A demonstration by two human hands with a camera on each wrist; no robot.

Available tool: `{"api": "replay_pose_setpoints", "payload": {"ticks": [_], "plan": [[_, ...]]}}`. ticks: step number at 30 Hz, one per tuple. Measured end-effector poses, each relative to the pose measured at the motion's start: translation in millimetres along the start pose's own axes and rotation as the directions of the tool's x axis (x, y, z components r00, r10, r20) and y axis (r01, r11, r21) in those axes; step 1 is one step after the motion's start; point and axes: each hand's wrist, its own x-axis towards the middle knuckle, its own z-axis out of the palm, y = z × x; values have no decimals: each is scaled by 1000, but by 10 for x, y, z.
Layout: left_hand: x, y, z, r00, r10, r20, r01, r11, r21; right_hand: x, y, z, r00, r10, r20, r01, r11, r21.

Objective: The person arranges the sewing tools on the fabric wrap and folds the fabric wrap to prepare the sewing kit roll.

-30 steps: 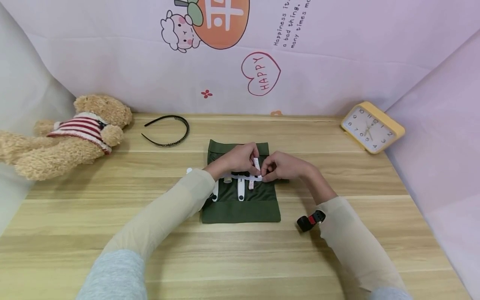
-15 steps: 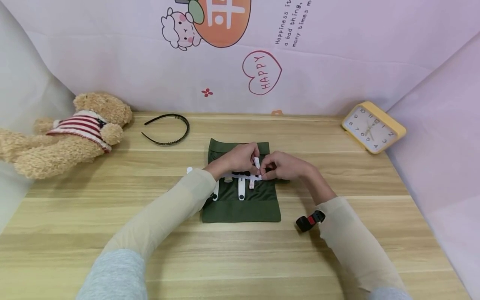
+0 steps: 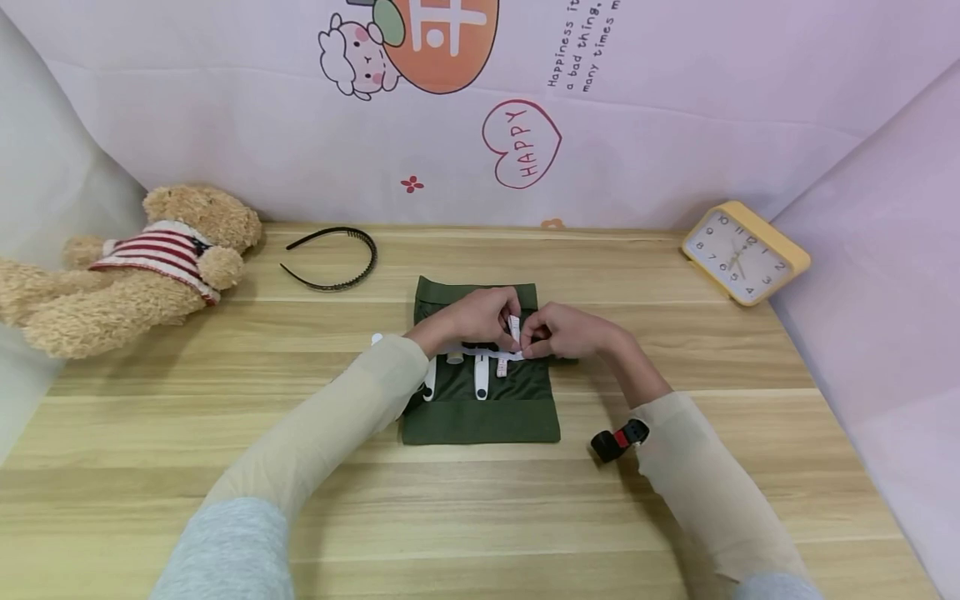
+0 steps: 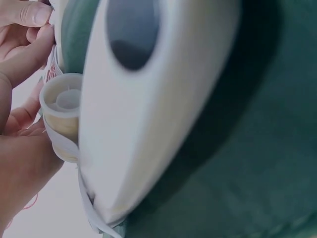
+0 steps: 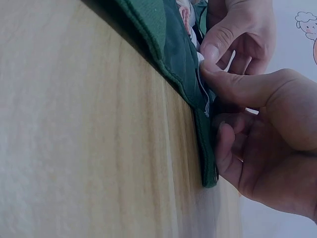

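Observation:
A dark green fabric roll (image 3: 480, 423) lies unfolded on the table. A white elastic band (image 3: 489, 353) runs across it. White-handled tools (image 3: 482, 379) and a thread spool (image 4: 64, 119) are tucked under the band. My left hand (image 3: 480, 318) holds a folded white measuring tape (image 3: 514, 327) between thumb and fingers, near the band's right part. Beside it, my right hand (image 3: 567, 330) pinches the band's edge by the tape. In the right wrist view, the left thumb (image 5: 212, 52) meets the right fingertips at the white band. The fingers partly hide the tape and band.
A teddy bear (image 3: 135, 275) lies at the left, with a black headband (image 3: 372, 258) to its right. A yellow clock (image 3: 745, 254) stands at the back right. A printed white cloth (image 3: 637, 150) hangs behind the wooden table (image 3: 480, 517).

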Motion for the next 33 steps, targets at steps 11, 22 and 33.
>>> {"api": "replay_pose_setpoints", "payload": {"ticks": [11, 22, 33], "plan": [[3, 0, -7, 1000, 9, 11, -9, 1000, 11, -3, -1, -3, 1000, -12, 16, 12, 999, -43], [-3, 11, -6, 999, 2, 36, -3, 1000, 14, 1, 16, -29, 1000, 21, -5, -21, 1000, -10], [-30, 3, -2, 999, 22, 39, -21, 999, -26, -49, 58, -37, 997, 75, -31, -74, 997, 25]]}}
